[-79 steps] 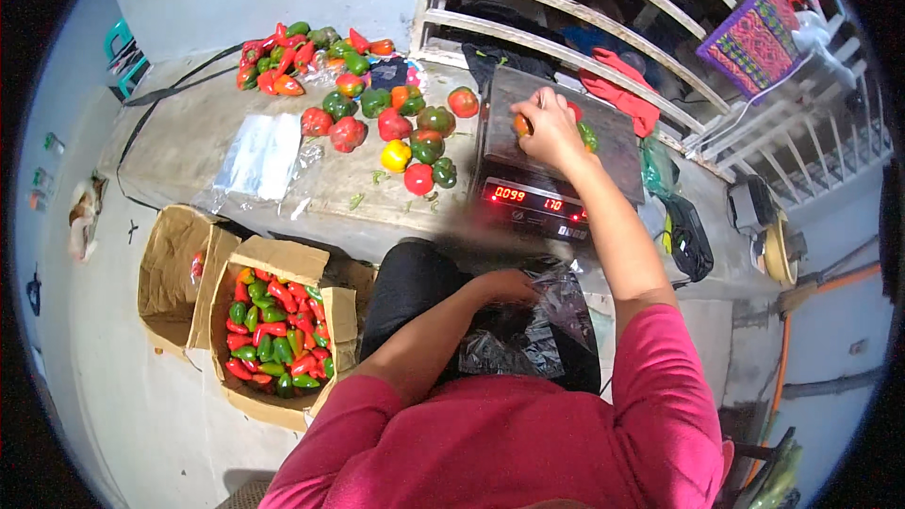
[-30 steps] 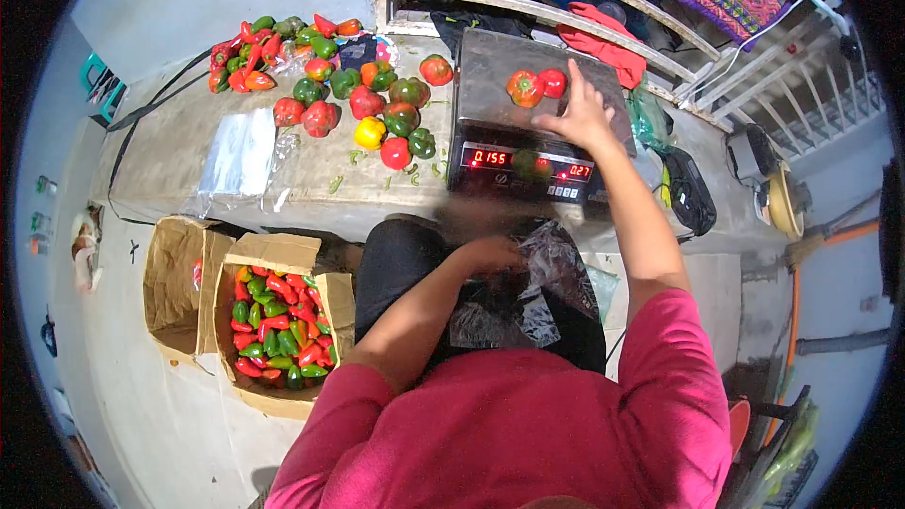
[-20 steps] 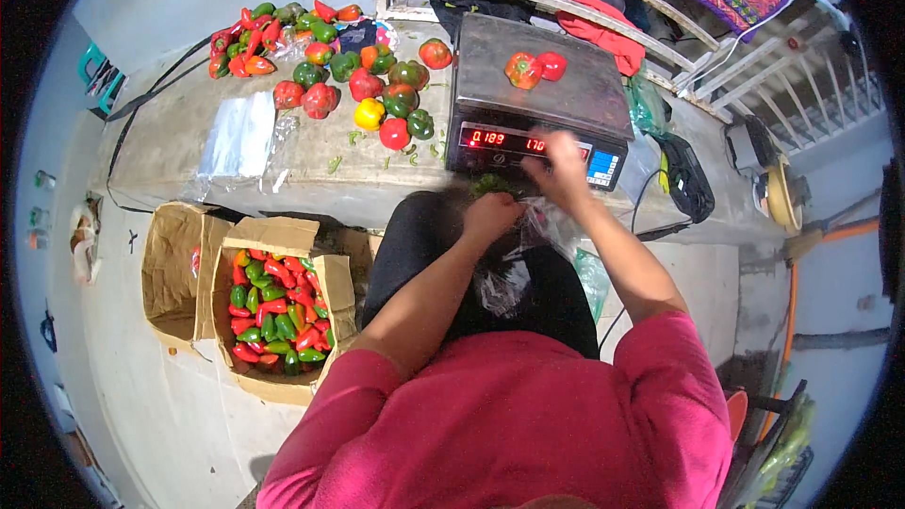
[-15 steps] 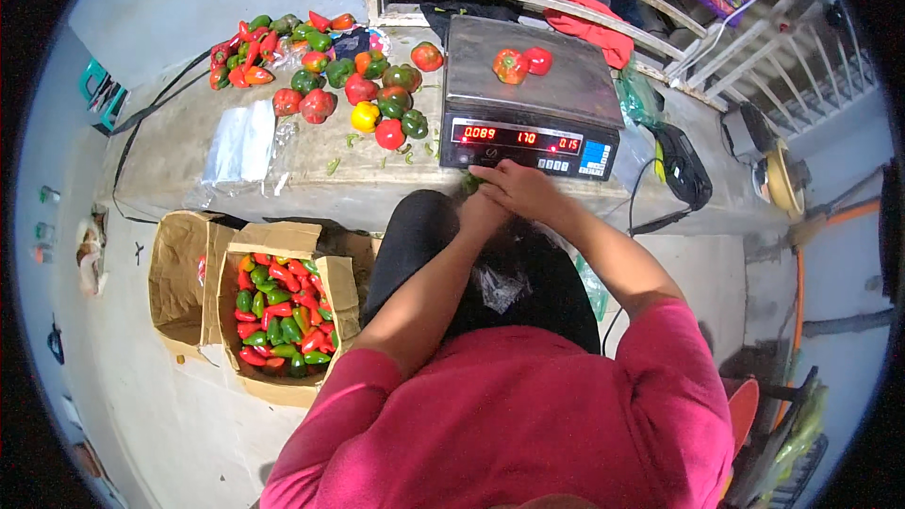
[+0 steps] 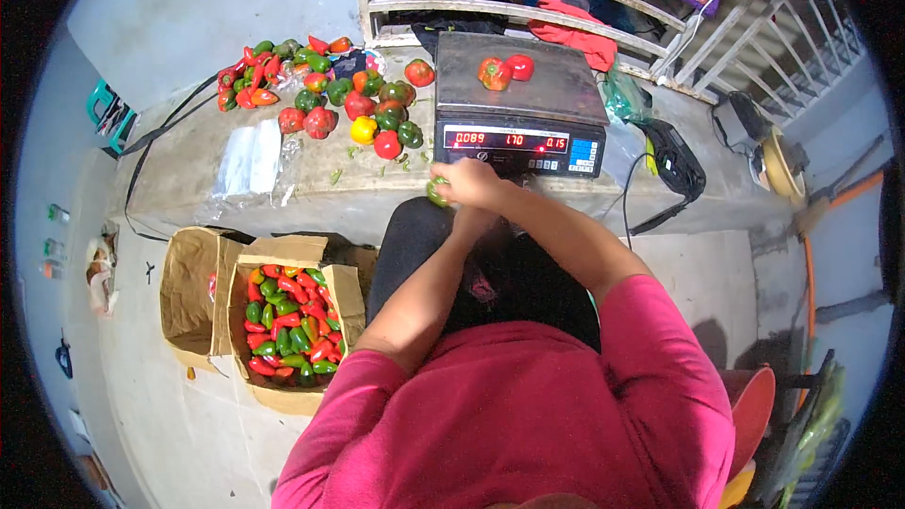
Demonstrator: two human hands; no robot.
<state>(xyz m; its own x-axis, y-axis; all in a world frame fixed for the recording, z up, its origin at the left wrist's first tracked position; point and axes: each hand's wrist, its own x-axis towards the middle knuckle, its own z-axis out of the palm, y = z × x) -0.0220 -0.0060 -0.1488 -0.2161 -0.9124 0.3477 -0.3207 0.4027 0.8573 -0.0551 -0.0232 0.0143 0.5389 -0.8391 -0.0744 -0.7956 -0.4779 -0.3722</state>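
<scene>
- Our right hand [image 5: 468, 182] is closed around a green pepper [image 5: 437, 192], held at the near edge of the table [image 5: 311, 190], just in front of the digital scale [image 5: 518, 108].
- Our left hand [image 5: 474, 223] sits right beneath it, over the lap; we cannot tell how its fingers are set.
- Two red peppers [image 5: 504, 70] rest on the scale's platform.
- A heap of red, green and yellow peppers [image 5: 325, 94] lies on the table left of the scale.
- A cardboard box [image 5: 292, 325] of peppers stands on the floor to our left.
</scene>
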